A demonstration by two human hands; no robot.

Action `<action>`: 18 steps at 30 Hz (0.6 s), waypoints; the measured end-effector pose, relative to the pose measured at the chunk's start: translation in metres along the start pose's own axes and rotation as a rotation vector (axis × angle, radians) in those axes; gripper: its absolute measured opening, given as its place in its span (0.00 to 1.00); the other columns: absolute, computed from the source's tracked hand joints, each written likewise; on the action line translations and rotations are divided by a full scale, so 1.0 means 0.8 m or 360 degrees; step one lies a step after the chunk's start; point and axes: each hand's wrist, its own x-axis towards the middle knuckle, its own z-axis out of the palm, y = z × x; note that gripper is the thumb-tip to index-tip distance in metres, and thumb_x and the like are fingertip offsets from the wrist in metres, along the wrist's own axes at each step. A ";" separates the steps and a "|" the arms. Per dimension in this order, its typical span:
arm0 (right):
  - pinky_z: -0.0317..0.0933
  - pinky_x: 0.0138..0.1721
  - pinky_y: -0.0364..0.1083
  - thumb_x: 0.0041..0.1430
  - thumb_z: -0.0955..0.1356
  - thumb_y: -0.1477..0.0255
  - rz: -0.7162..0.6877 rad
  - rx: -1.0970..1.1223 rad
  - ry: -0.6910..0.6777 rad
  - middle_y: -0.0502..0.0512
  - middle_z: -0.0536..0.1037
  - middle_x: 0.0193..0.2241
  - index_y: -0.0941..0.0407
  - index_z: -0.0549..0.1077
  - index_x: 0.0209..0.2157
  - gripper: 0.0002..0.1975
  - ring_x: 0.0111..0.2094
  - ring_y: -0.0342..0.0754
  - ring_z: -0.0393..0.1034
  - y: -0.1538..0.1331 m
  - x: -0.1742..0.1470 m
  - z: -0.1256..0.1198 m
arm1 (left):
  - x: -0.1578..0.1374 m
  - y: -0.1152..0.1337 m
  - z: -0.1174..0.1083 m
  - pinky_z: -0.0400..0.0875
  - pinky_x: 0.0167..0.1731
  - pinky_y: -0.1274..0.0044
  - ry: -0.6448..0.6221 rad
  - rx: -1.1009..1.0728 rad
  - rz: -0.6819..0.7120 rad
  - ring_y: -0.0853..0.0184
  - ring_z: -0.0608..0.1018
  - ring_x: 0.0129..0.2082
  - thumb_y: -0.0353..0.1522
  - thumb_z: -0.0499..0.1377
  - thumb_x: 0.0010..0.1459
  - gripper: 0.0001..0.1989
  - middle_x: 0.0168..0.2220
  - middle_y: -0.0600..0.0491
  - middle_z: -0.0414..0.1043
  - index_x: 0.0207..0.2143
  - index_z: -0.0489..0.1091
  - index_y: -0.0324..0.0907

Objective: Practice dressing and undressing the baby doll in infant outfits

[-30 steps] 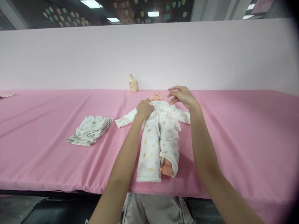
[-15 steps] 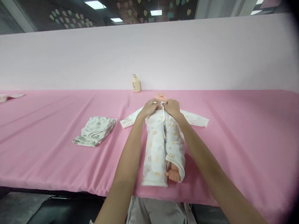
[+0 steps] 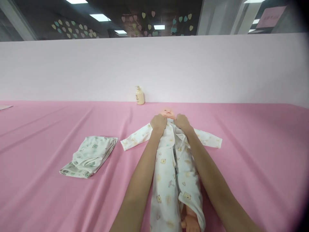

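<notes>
A baby doll lies on its back with its head away from me, in a white baby romper printed with small bears. Both sleeves spread out sideways. At the left of the neckline, my left hand is closed on the romper's shoulder. My right hand grips the other shoulder, its fingers curled and partly hidden. Between the hands the overlapping chest panel shows. One bare doll foot sticks out of the right leg opening; the left trouser leg lies flat.
A folded white cloth with a green print lies left of the doll. Behind, a cream pump bottle stands against the white wall. A pink sheet covers the table.
My hands have parted from the middle of the neckline out to the two shoulders, and the fingers have curled closed. My view has shifted closer and tilted up.
</notes>
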 end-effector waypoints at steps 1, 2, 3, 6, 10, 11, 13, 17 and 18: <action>0.60 0.38 0.42 0.57 0.63 0.75 -0.0007 0.0002 0.0006 0.69 0.77 0.37 0.64 0.74 0.40 0.12 0.41 0.53 0.72 0.000 0.001 -0.001 | 0.000 0.000 0.001 0.68 0.39 0.70 0.0010 0.0023 0.0002 0.54 0.77 0.42 0.37 0.50 0.60 0.17 0.41 0.38 0.75 0.40 0.73 0.35; 0.60 0.38 0.42 0.57 0.63 0.76 -0.0018 0.0001 0.0008 0.68 0.77 0.37 0.64 0.74 0.40 0.12 0.41 0.53 0.72 -0.001 0.002 -0.003 | 0.000 0.000 0.002 0.68 0.38 0.71 0.0030 0.0041 0.0020 0.55 0.77 0.42 0.36 0.49 0.60 0.16 0.40 0.39 0.75 0.39 0.73 0.36; 0.60 0.38 0.42 0.58 0.62 0.76 -0.0029 0.0004 0.0023 0.67 0.77 0.36 0.64 0.74 0.39 0.12 0.41 0.53 0.72 -0.002 0.002 -0.005 | -0.001 -0.001 0.003 0.68 0.38 0.71 0.0060 0.0045 0.0055 0.56 0.77 0.41 0.36 0.49 0.61 0.16 0.39 0.41 0.76 0.38 0.74 0.38; 0.59 0.36 0.43 0.61 0.58 0.74 -0.0029 0.0141 0.0198 0.64 0.77 0.36 0.62 0.74 0.38 0.14 0.39 0.50 0.71 -0.005 0.006 -0.012 | 0.000 0.002 0.003 0.66 0.36 0.74 0.0098 -0.0115 0.0215 0.60 0.77 0.38 0.37 0.51 0.60 0.15 0.35 0.46 0.77 0.33 0.75 0.41; 0.57 0.31 0.42 0.59 0.60 0.72 0.0005 0.0584 0.0364 0.57 0.76 0.28 0.60 0.74 0.30 0.13 0.30 0.46 0.68 -0.002 0.013 -0.014 | -0.001 0.008 0.002 0.64 0.31 0.79 -0.0045 -0.0568 0.0423 0.67 0.76 0.30 0.36 0.55 0.57 0.11 0.28 0.52 0.77 0.30 0.76 0.41; 0.57 0.29 0.41 0.57 0.61 0.73 0.0002 0.0685 0.0349 0.55 0.75 0.25 0.60 0.74 0.27 0.12 0.28 0.45 0.67 0.001 0.014 -0.013 | -0.001 0.009 0.003 0.64 0.30 0.79 -0.0080 -0.0654 0.0451 0.68 0.76 0.28 0.36 0.56 0.57 0.10 0.27 0.53 0.77 0.31 0.76 0.40; 0.56 0.26 0.41 0.54 0.63 0.73 -0.0017 0.0883 0.0258 0.52 0.72 0.20 0.60 0.73 0.24 0.10 0.24 0.43 0.64 0.009 0.016 -0.012 | -0.001 0.007 0.006 0.65 0.29 0.81 -0.0132 -0.0772 0.0446 0.69 0.76 0.27 0.34 0.59 0.54 0.08 0.27 0.54 0.77 0.32 0.76 0.40; 0.56 0.20 0.39 0.49 0.66 0.75 -0.0009 0.1234 -0.0080 0.49 0.68 0.16 0.60 0.72 0.21 0.07 0.19 0.41 0.61 0.021 0.017 -0.011 | 0.000 0.000 0.011 0.67 0.32 0.81 -0.0146 -0.0825 0.0396 0.69 0.77 0.29 0.34 0.63 0.50 0.08 0.30 0.54 0.78 0.33 0.76 0.41; 0.56 0.20 0.39 0.48 0.66 0.76 0.0014 0.1280 -0.0124 0.49 0.68 0.16 0.61 0.72 0.20 0.07 0.19 0.41 0.61 0.022 0.016 -0.012 | 0.000 -0.002 0.011 0.68 0.33 0.81 -0.0132 -0.0811 0.0403 0.69 0.77 0.30 0.34 0.63 0.50 0.09 0.30 0.53 0.79 0.33 0.77 0.41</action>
